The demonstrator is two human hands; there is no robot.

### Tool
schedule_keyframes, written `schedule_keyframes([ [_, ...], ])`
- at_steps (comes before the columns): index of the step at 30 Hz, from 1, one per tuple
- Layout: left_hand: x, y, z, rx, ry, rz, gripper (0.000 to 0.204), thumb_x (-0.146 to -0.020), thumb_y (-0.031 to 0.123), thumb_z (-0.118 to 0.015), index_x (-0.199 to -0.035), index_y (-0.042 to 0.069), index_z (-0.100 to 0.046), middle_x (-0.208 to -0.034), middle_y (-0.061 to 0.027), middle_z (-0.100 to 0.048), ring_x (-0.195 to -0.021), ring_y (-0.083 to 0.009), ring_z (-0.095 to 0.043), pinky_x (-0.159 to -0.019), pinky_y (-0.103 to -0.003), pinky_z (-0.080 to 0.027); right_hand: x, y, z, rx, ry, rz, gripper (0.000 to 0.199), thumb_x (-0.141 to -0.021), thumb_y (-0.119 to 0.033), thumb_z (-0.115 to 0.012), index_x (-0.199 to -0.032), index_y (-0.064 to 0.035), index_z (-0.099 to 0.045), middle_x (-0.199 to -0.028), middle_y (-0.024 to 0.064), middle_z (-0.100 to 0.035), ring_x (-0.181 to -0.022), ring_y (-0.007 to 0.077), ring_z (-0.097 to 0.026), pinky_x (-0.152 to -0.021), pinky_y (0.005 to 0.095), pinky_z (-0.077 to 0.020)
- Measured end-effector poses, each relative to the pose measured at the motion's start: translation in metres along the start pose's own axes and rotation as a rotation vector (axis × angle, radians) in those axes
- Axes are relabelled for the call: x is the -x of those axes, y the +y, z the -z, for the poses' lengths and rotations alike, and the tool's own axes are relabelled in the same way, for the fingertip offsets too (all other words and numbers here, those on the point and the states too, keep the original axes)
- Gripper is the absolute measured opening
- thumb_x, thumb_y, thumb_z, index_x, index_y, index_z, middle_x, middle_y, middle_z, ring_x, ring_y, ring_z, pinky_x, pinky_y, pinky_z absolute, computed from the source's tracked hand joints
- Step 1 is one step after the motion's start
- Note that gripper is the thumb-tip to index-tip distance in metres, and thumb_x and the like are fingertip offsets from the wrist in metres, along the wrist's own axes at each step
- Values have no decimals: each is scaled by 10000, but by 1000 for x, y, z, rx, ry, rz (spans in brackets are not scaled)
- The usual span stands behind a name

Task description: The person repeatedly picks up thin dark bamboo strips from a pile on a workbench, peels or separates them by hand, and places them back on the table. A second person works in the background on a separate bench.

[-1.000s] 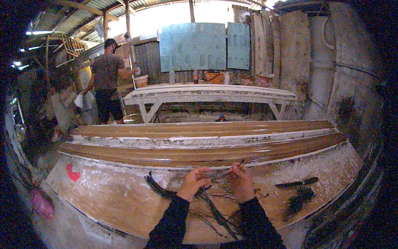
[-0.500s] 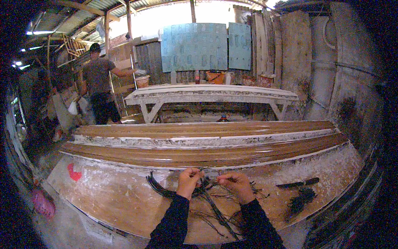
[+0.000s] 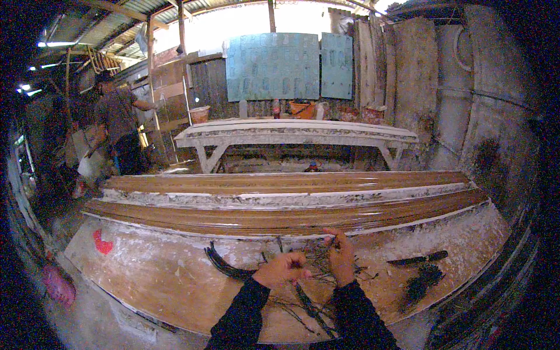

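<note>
The workshop was an open shed with a white bench (image 3: pixel 294 133) at the back, and a stained brown board (image 3: pixel 163 274) lay in front of the person. Compared with 1 second earlier, the left hand (image 3: pixel 284 269) had moved right, close to the right hand (image 3: pixel 341 258), so both now worked 1 spot of the dark wire bundle (image 3: pixel 303 280) on the board. The left fingers were curled shut on strands and the right fingers pinched a wire; the bundle's long axis ran from the board's middle toward its near edge.

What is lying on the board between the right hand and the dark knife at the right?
In the head view, only bare, white-stained board lies between the right hand and the dark knife, apart from thin twig ends.
</note>
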State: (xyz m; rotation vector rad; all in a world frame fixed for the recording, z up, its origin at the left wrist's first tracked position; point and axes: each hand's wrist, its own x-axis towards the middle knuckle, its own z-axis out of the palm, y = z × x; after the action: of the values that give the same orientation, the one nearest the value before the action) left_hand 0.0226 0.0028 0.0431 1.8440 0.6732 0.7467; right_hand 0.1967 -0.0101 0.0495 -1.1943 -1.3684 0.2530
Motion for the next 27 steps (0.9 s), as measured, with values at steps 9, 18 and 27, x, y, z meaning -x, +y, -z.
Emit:
schedule_keyframes([
  [9,-4,-16,24,139,928,64,99,-691,91,-641,-708,57,-550,-604,28,-498,-566,-61,-463,-516,-211,-377,5,1,-2,-299,-454,125,150,-734,-94,-617,-880,-60,-624,-894,72,-579,-880,175,-532,-770,299,-417],
  [18,-3,-18,30,274,886,-52,75,-706,8,-592,-759,52,-563,-709,-19,-599,-604,-72,-493,-550,-217,-396,16,-29,0,-747,-899,-197,153,-773,-148,-599,-880,-40,-620,-1122,95,-477,-1005,227,-509,-849,350,-402],
  [27,-1,-9,21,59,588,77,58,-708,54,-620,-724,46,-565,-679,-17,-603,-570,-73,-507,-493,-227,-405,11,-8,-3,-564,-509,-288,98,-717,-102,-654,-786,-54,-603,-773,17,-580,-776,123,-547,-693,259,-443],
])
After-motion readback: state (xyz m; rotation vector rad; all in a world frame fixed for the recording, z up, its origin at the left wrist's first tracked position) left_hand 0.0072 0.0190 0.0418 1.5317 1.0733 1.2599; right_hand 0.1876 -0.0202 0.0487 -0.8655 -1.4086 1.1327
